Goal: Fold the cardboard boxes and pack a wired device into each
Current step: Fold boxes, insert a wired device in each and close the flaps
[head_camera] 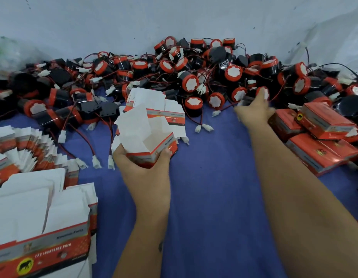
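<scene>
Several closed boxes (322, 135) lie stacked at my right, so a fair batch looks packed already. Far more remains — the pile of devices (194, 73) runs along the whole back of the blue cloth (214, 197), black bodies with red caps, wires and white plugs tangled together. Flat, unfolded boxes wait in fanned stacks (33, 197) at my left, and a few more lie just behind the one I hold.

My left hand (144, 167) grips an erected box (148, 137) from below, fingers curled round its base. Its top flaps stand up and its mouth faces away from me; as far as I can see, nothing is inside it yet.

My right hand (254, 109) is stretched out to the near edge of the pile, at a red-capped device (263, 93). It is blurred, and I cannot tell whether the fingers have closed on it or only touch it.

I judge this box folded, not yet filled or shut.
</scene>
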Tool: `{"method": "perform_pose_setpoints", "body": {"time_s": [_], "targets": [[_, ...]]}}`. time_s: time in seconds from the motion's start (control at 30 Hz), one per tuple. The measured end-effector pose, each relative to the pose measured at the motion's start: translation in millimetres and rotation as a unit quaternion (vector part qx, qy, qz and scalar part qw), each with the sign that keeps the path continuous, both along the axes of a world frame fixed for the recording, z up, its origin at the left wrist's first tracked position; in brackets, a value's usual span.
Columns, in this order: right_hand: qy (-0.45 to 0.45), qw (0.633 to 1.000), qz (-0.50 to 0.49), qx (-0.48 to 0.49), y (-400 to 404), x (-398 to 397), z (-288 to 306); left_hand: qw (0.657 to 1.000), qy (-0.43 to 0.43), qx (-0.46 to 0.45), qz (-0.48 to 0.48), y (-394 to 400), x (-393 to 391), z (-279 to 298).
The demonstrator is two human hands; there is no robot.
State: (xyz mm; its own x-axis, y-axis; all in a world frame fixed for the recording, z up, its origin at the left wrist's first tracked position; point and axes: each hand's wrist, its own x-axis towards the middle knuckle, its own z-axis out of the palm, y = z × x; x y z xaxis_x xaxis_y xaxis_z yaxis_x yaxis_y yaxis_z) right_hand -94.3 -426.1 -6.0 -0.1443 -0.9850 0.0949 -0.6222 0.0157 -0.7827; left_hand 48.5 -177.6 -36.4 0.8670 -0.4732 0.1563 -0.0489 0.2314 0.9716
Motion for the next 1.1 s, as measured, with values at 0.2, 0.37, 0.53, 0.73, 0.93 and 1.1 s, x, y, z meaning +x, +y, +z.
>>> {"method": "perform_pose_setpoints", "body": {"time_s": [0.2,0.37,0.53,0.73,0.93,1.1], "targets": [[0.102,0.994,0.04,-0.017,10.9,52.4,8.2,1.0,0.013,-0.002,-0.001,-1.0,-0.2,-0.8],[0.191,0.967,0.122,-0.12,15.7,89.8,16.4,1.0,0.018,-0.008,-0.003,-0.6,-1.3,-0.4],[0.307,0.896,0.319,0.032,-9.0,105.6,17.4,0.999,0.027,-0.012,-0.013,-1.9,-2.0,1.3],[0.29,0.893,0.343,-0.032,7.7,90.1,10.8,0.999,0.012,-0.009,-0.034,0.1,-3.3,5.3],[0.219,0.919,0.323,-0.059,52.3,59.7,17.0,1.0,0.014,-0.009,-0.013,0.3,-1.8,4.7],[0.283,0.913,0.276,-0.097,79.7,37.3,24.6,0.996,-0.014,-0.062,0.055,1.9,-3.8,11.0]]}}
